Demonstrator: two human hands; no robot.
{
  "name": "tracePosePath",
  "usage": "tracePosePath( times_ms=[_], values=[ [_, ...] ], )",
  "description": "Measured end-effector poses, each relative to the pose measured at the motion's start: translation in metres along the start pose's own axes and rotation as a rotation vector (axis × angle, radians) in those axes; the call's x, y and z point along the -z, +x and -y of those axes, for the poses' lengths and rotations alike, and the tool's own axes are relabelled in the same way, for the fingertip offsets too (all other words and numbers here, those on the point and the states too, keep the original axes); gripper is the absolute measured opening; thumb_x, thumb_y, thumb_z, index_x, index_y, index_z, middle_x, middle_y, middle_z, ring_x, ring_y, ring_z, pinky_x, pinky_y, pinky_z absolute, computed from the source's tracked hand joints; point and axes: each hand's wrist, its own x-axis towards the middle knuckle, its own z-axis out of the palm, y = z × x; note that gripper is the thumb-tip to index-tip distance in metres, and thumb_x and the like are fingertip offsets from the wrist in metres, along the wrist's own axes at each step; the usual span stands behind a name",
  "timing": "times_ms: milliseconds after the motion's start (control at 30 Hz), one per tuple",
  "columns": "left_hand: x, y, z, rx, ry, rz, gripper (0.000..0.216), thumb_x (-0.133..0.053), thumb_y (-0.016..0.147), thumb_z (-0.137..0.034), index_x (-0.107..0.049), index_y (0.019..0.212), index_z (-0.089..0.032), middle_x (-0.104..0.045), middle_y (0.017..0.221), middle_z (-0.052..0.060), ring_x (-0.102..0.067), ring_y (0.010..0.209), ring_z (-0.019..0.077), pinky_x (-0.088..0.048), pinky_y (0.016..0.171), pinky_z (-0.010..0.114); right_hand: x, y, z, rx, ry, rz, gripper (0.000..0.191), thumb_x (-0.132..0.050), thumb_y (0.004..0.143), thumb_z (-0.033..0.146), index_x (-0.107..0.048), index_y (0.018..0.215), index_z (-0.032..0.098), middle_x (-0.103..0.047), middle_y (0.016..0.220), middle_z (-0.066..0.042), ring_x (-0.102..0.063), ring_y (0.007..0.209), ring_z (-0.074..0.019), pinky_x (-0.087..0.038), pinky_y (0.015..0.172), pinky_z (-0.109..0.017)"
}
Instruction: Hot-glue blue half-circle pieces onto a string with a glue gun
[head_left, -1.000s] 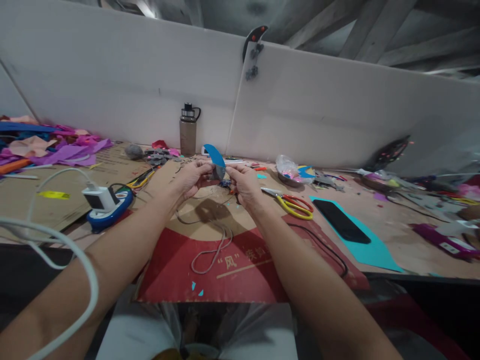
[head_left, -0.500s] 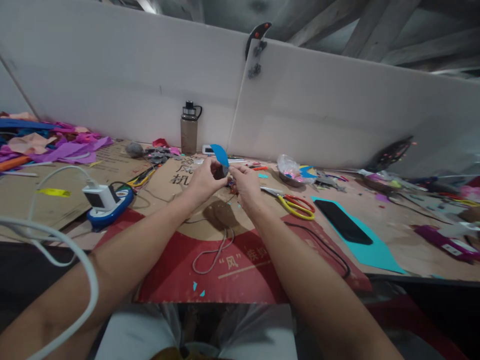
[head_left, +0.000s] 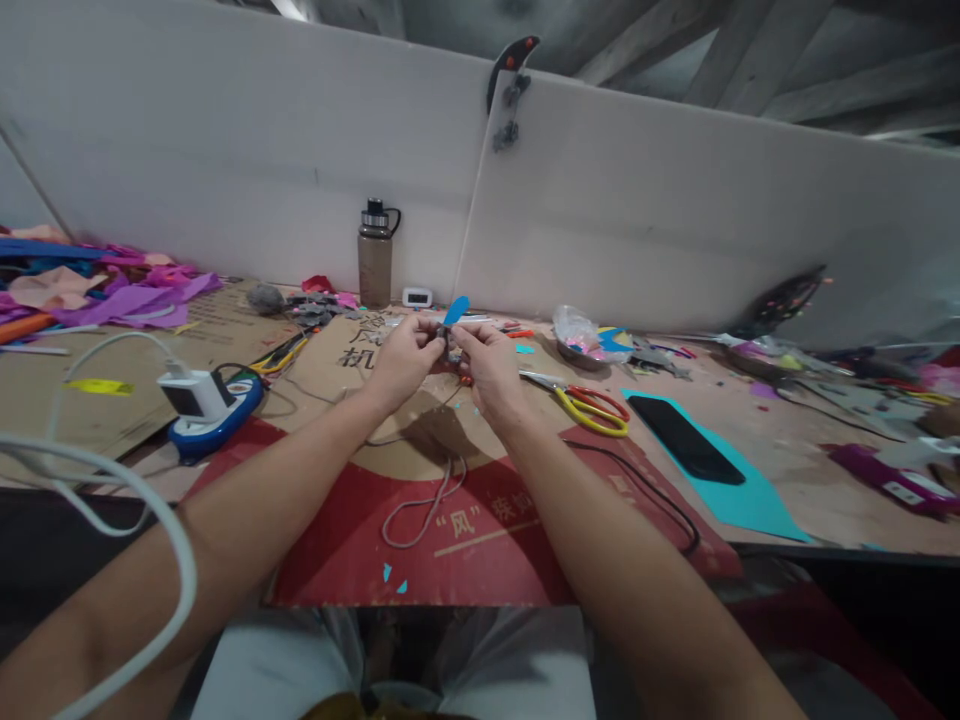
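Observation:
My left hand (head_left: 405, 362) and my right hand (head_left: 489, 367) meet above the cardboard, fingertips close together. Between them is a small dark piece, mostly covered by fingers, with a blue leaf-shaped strip (head_left: 457, 309) standing up from it. Both hands are closed in a pinch at this piece. Something small with red bits hangs under the fingers, too blurred to name. Below, a thin grey cord (head_left: 425, 523) lies looped on the red and brown cardboard (head_left: 337, 560). Scissors (head_left: 596, 410) with red and yellow handles rest right of my right hand.
At the back stand a bottle (head_left: 375, 262) and a small white digital display (head_left: 417, 298). A black phone (head_left: 686, 440) lies on turquoise sheet at right. On the left are a blue power strip (head_left: 217, 425), a white cable (head_left: 184, 560) and colourful scraps (head_left: 112, 285).
The blue strip has turned from leaning left to leaning right and looks narrower. My left fingers have closed in, and both hands' fingertips have come nearer each other.

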Motion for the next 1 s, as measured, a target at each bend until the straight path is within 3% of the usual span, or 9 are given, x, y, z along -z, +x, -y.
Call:
tracePosePath(
  times_ms=[400,633,833,1000],
  values=[
    [-0.0013,0.0008,-0.0023,0.072,-0.148,-0.018,0.012,-0.06,0.073,-0.012,-0.056,0.084,-0.014,-0.064,0.079,0.003,-0.064,0.074,0.0134,-0.055,0.076,0.036,-0.0003,-0.0012,0.0016,0.07,-0.103,-0.043,0.019,-0.062,0.068,0.034,-0.061,0.078,0.017,-0.054,0.066,0.003,-0.045,0.054,-0.0058,-0.035,0.046,-0.017],
    [-0.0006,-0.0009,-0.0069,0.074,-0.154,-0.039,0.007,-0.057,0.076,-0.018,-0.054,0.08,-0.015,-0.062,0.078,0.003,-0.061,0.068,0.012,-0.056,0.068,0.035,0.0007,-0.001,-0.0001,0.109,-0.102,-0.003,0.018,-0.062,0.069,0.033,-0.06,0.077,0.017,-0.056,0.067,0.003,-0.047,0.058,-0.0068,-0.039,0.052,-0.019],
    [0.0016,-0.0005,-0.0054,0.071,-0.087,-0.102,0.012,-0.059,0.075,-0.027,-0.052,0.076,-0.017,-0.06,0.075,0.002,-0.06,0.064,0.0126,-0.057,0.062,0.035,-0.0004,-0.0016,-0.0016,0.137,-0.174,0.011,0.018,-0.061,0.07,0.034,-0.061,0.076,0.017,-0.054,0.065,0.003,-0.045,0.058,-0.007,-0.038,0.053,-0.019],
    [0.0064,0.0027,-0.0062,0.044,-0.098,-0.174,0.013,-0.061,0.072,-0.023,-0.05,0.071,-0.017,-0.059,0.071,0.0,-0.06,0.066,0.0116,-0.057,0.066,0.032,-0.0001,-0.0022,-0.0005,0.14,-0.194,0.027,0.017,-0.059,0.072,0.035,-0.06,0.077,0.019,-0.051,0.062,0.004,-0.043,0.055,-0.0076,-0.034,0.051,-0.02]
  ],
)
